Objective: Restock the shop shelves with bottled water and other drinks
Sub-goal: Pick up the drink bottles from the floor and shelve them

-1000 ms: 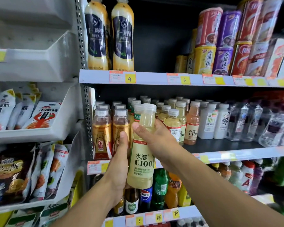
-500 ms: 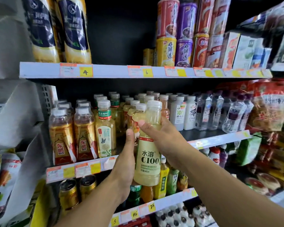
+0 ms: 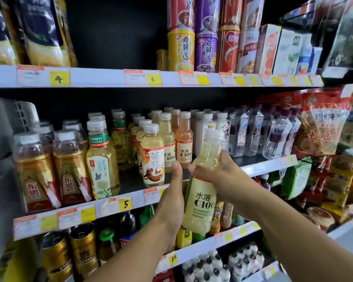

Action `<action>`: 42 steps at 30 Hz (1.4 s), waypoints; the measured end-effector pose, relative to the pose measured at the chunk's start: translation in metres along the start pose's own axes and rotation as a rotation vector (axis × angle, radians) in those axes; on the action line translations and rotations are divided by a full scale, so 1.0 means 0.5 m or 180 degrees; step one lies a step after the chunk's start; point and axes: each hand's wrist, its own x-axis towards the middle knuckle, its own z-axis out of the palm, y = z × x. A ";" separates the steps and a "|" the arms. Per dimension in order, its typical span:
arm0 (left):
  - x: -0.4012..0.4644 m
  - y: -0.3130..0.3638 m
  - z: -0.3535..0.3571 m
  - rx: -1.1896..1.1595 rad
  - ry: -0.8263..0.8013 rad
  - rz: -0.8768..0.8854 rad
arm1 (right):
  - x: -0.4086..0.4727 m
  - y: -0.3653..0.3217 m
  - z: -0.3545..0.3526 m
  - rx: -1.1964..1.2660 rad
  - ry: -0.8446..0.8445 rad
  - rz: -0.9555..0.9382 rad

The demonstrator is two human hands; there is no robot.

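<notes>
— What's on the top shelf, right side?
— Stacked tins [image 3: 194, 33] in yellow, purple and red, with cartons [image 3: 277, 49] beside them.
— And far right?
— Snack bags [image 3: 322, 127] hanging, with yellow price tags [image 3: 58, 78] along the shelf edges.

Left hand [image 3: 169, 202] fingers hidden behind C100 bottle [image 3: 201, 192]. Top-shelf bottles [image 3: 41, 31] cut off by upper edge, labels blurred. Price tags [image 3: 31, 76] print unreadable. Snack bags [image 3: 324, 127] at right smeared. Lower-shelf cans [image 3: 69, 253] partly blurred.
</notes>
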 end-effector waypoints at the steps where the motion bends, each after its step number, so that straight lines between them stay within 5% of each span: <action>1: 0.007 0.001 0.000 0.0034 0.0074 0.0054 | 0.002 0.000 -0.006 -0.0049 -0.0122 0.0022; 5: 0.033 -0.010 -0.037 0.0591 0.0709 0.0302 | 0.026 -0.005 0.004 -0.0436 0.0225 -0.0394; 9: 0.037 -0.048 -0.088 0.4851 0.1150 0.0741 | 0.082 -0.009 0.033 -0.0655 0.0805 -0.0684; 12: 0.044 -0.070 -0.099 0.5765 0.0751 0.0490 | 0.133 -0.004 0.050 -0.0551 0.0857 -0.0764; 21: 0.060 -0.063 -0.114 0.6082 0.0460 0.0321 | 0.229 0.031 0.095 -0.0694 0.0543 -0.0726; 29: 0.078 -0.038 -0.116 0.5931 0.0760 0.0367 | 0.250 0.033 0.104 -0.1173 0.0248 -0.0607; 42: 0.062 -0.036 -0.129 0.5693 0.0648 0.0738 | 0.211 0.097 0.127 -0.1307 0.0522 -0.0355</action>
